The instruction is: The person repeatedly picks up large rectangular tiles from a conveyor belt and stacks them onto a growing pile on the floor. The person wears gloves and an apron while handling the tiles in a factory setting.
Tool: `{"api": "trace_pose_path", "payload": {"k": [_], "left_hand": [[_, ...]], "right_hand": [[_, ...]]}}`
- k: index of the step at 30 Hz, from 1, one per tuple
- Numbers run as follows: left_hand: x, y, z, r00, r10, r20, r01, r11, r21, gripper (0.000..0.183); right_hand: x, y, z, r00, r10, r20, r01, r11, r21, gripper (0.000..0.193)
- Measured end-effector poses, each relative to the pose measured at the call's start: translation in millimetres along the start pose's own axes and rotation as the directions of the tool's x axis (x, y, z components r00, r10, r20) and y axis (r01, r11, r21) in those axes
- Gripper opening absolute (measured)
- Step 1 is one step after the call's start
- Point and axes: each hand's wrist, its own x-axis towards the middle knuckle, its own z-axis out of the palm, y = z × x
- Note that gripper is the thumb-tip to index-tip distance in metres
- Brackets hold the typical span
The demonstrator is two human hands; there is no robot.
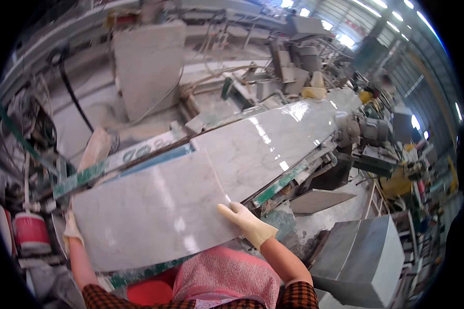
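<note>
A pale, polished stone slab (pixel 149 216) lies in front of me on a green-framed machine bed. My left hand (pixel 72 230), in a cream rubber glove, grips the slab's left edge; some of its fingers are hidden by the slab. At the near right corner, my right hand (pixel 248 222), gloved alike, is closed over the edge, with a thumb and finger showing near the top face. A second glossy slab (pixel 268 139) stretches away to the right, its end against the first along a thin seam.
A motor unit (pixel 366 129) stands by the second slab's right side. Stacked grey blocks (pixel 358 257) are at my lower right, near a loose stone piece (pixel 322 201). A red and white bucket (pixel 32 232) stands at left. An upright panel (pixel 149 69) rises beyond the bed.
</note>
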Motion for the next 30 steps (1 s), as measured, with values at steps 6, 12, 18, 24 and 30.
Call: {"api": "trace_pose_path", "payload": {"k": [6,12,18,24,30], "left_hand": [[-115,82,34,0.997,0.076,0.022,-0.078,0.996,0.052,0.066],[-303,180,139,0.598,0.347,0.722,-0.418,0.904,-0.088,0.077],[-508,153,234,-0.052,0.631,0.774,-0.798,0.44,-0.412,0.056],[-736,-15,277,-0.513,0.5,0.698,-0.715,0.2,-0.67,0.035],[-909,-240,249,-0.525,0.198,0.828,-0.383,0.814,-0.437,0.048]], "right_hand": [[-94,10,-39,0.972,-0.032,-0.233,0.044,0.998,0.047,0.061],[-196,149,-117,0.853,-0.189,-0.487,0.012,0.939,-0.344,0.041],[-445,268,-78,0.167,0.022,-0.986,0.568,0.815,0.115,0.056],[-599,444,42,-0.573,0.077,-0.816,0.118,0.993,0.012,0.038],[-673,619,231,-0.319,0.684,-0.657,0.94,0.318,-0.125,0.047]]}}
